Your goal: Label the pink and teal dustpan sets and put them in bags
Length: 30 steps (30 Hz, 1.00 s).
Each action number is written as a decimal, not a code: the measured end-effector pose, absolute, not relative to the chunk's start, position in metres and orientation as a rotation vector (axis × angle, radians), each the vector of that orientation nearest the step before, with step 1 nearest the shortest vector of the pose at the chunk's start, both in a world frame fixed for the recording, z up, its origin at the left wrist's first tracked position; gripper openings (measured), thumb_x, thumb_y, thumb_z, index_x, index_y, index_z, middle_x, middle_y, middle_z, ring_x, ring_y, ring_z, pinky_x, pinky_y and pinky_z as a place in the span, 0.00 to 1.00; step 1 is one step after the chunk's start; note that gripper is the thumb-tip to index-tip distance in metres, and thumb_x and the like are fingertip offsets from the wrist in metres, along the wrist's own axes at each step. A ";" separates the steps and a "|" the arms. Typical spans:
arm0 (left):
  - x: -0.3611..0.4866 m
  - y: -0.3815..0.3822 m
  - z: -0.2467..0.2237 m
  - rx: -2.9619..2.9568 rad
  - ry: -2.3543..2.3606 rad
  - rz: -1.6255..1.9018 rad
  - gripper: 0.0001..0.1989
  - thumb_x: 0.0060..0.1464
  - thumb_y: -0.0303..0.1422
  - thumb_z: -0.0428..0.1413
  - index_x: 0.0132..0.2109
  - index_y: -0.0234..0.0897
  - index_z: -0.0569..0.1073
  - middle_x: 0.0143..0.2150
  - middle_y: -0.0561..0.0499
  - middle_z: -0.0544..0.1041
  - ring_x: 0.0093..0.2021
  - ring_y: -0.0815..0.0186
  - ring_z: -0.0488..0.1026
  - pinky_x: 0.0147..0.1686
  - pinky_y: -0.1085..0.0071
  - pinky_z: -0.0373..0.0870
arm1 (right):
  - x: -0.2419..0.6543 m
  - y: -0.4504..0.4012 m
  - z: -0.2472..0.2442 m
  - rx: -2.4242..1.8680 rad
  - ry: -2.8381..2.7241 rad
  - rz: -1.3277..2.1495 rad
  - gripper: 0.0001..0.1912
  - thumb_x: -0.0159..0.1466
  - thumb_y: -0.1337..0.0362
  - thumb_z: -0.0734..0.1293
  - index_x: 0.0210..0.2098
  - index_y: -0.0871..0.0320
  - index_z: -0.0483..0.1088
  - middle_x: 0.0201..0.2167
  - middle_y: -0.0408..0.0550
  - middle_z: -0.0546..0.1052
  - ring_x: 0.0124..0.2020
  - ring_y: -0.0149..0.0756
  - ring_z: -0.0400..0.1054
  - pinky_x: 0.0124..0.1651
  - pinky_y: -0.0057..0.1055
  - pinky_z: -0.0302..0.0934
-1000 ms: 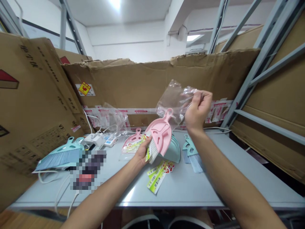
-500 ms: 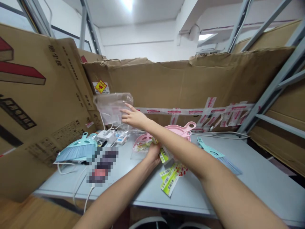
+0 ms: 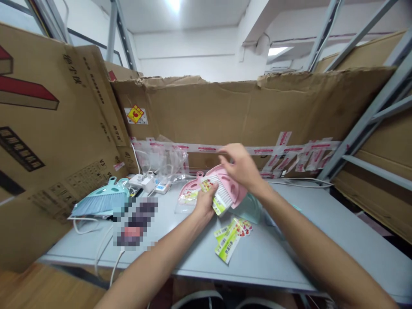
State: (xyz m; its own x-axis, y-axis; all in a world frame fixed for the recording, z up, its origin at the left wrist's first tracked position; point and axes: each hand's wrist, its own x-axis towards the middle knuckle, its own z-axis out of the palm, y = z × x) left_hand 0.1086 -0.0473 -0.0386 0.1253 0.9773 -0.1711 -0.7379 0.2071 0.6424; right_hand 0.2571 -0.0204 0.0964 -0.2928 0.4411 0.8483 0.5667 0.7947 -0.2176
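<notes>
My left hand [image 3: 205, 201] grips a pink dustpan [image 3: 240, 195] with a white-bristled brush [image 3: 224, 192] nested in it. Under my thumb, a green and white printed card [image 3: 220, 206] lies across the bristles. My right hand [image 3: 242, 166] is over the dustpan's upper edge, its fingers bent and apart, with nothing visible between them. Just left of my left hand rests another pink dustpan set [image 3: 189, 189], partly in clear plastic. Behind and below the held set, a teal dustpan [image 3: 250, 208] is partly covered. Several loose cards [image 3: 229, 240] are fanned out on the table in front.
A teal dustpan and brush set [image 3: 103, 199] lies at the left, near white cables and a power strip [image 3: 148, 183]. A crumpled clear bag [image 3: 161, 159] sits behind them. A blurred-out object [image 3: 138, 223] is in front. Cardboard walls [image 3: 225, 111] enclose the table [image 3: 186, 262].
My right hand has left the clear bag at the back left and come right, over the pink dustpan. The bag has sunk down. My left hand has raised and turned the pink set.
</notes>
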 end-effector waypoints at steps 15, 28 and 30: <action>0.101 -0.068 -0.024 0.828 0.762 1.010 0.20 0.53 0.30 0.79 0.49 0.28 0.83 0.42 0.34 0.89 0.38 0.50 0.89 0.44 0.59 0.87 | 0.393 -0.031 -0.010 -1.131 -1.193 1.172 0.19 0.56 0.53 0.86 0.36 0.57 0.81 0.34 0.49 0.84 0.31 0.35 0.77 0.33 0.29 0.76; 0.067 -0.088 0.036 2.009 1.044 0.203 0.23 0.50 0.55 0.75 0.36 0.40 0.85 0.35 0.50 0.86 0.32 0.58 0.79 0.33 0.69 0.68 | 0.415 -0.013 -0.002 -1.066 -1.056 1.265 0.13 0.59 0.62 0.83 0.40 0.59 0.83 0.28 0.47 0.82 0.25 0.30 0.73 0.22 0.21 0.66; 0.084 -0.104 0.026 2.137 1.099 0.186 0.25 0.51 0.57 0.73 0.37 0.40 0.83 0.36 0.48 0.86 0.34 0.55 0.79 0.32 0.68 0.64 | 0.441 -0.010 0.000 -1.074 -1.033 1.234 0.16 0.57 0.60 0.84 0.41 0.60 0.83 0.26 0.45 0.79 0.23 0.28 0.69 0.22 0.21 0.63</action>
